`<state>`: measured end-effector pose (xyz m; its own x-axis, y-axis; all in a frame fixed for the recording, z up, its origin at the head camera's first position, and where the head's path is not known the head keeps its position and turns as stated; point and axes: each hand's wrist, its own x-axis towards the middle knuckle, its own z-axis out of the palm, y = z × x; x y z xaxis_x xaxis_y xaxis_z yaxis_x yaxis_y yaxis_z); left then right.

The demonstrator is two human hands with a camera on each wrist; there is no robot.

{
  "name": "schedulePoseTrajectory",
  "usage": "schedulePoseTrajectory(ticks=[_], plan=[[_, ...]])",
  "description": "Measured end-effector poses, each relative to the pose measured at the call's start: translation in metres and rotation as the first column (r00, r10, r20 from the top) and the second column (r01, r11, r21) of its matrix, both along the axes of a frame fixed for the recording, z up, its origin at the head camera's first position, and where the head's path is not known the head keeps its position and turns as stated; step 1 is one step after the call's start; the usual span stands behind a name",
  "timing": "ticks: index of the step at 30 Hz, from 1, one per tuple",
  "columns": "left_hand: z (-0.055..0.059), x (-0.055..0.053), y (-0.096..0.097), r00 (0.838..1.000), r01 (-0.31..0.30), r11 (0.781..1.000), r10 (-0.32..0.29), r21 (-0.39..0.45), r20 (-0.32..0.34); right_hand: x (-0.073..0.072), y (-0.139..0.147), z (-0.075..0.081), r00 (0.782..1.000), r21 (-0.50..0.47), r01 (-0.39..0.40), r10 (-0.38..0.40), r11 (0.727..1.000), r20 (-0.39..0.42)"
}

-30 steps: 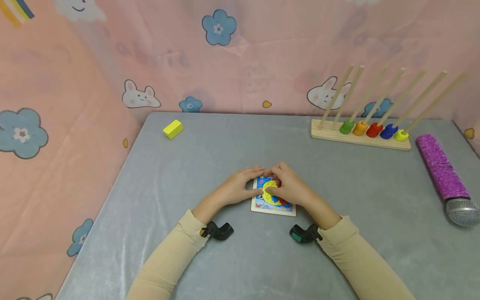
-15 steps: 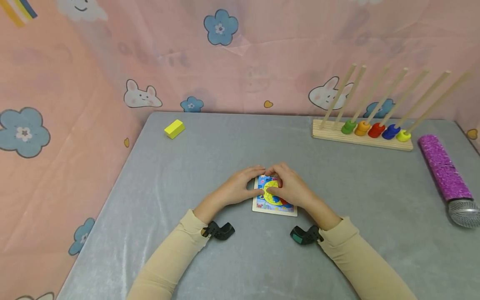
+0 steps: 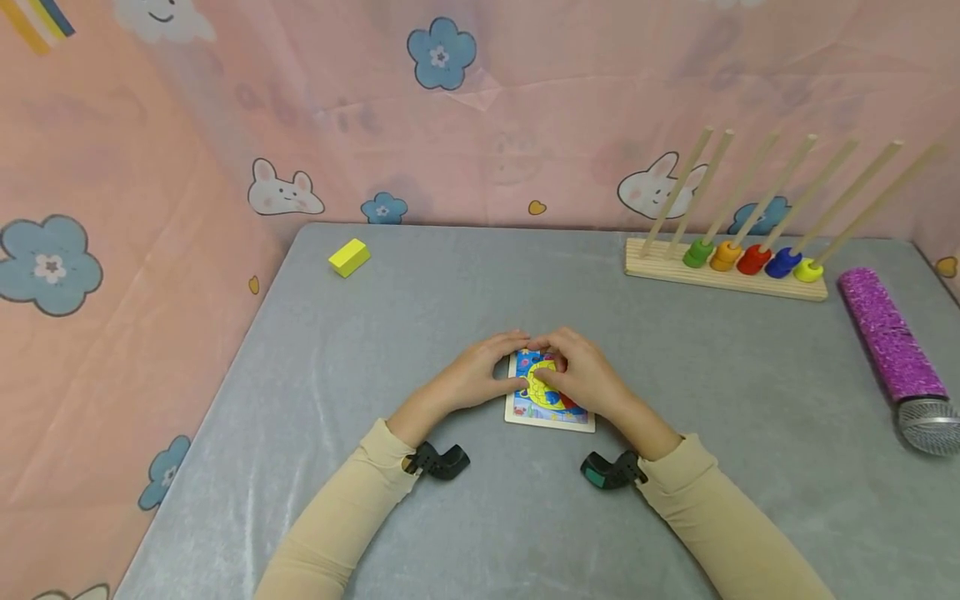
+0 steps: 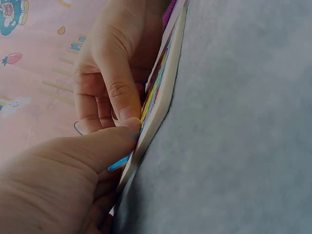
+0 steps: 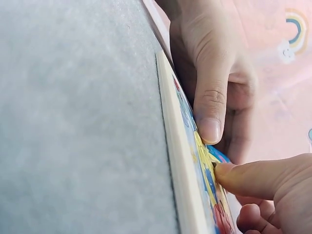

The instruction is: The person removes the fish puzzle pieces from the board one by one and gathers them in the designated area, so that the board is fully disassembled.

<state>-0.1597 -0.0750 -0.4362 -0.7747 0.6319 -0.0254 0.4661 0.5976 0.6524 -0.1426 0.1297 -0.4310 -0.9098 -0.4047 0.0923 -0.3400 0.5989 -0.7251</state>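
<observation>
A small picture jigsaw puzzle [image 3: 551, 414] in a pale wooden tray lies on the table, its picture mostly blue and yellow with some red. From the left side, my left hand [image 3: 476, 373] grips it, thumb on the picture and fingers round the far edge. My right hand [image 3: 588, 379] holds it from the right, its thumb on the yellow part and other fingers curled at the far side. In the right wrist view a blue piece [image 5: 220, 155] sticks up near the two thumb tips. Which fingers pinch that piece is hidden.
A yellow block [image 3: 349, 258] lies at the back left of the grey table. At the back right stands a wooden peg rack [image 3: 723, 283] with tall rods and several coloured beads. A purple glittery microphone [image 3: 892, 342] lies at the right edge. Pink printed cloth hangs behind.
Both hands stay nearly still on the puzzle. My right thumb has shifted very slightly upward on the picture. The head view has swung a little.
</observation>
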Motion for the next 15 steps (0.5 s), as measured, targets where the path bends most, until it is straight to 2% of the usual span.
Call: schedulePoseTrajectory(ticks=[6, 15], plan=[[-0.0002, -0.0008, -0.0001, 1.000, -0.013, 1.000, 0.013, -0.010, 0.000, -0.0021, 0.0017, 0.0006, 1.000, -0.021, -0.002, 0.002, 1.000, -0.012], [-0.0012, -0.0007, -0.0001, 1.000, -0.003, 1.000, 0.003, 0.002, -0.015, -0.0057, 0.0094, 0.0061, 0.999, -0.047, -0.015, 0.017, 0.999, 0.037]])
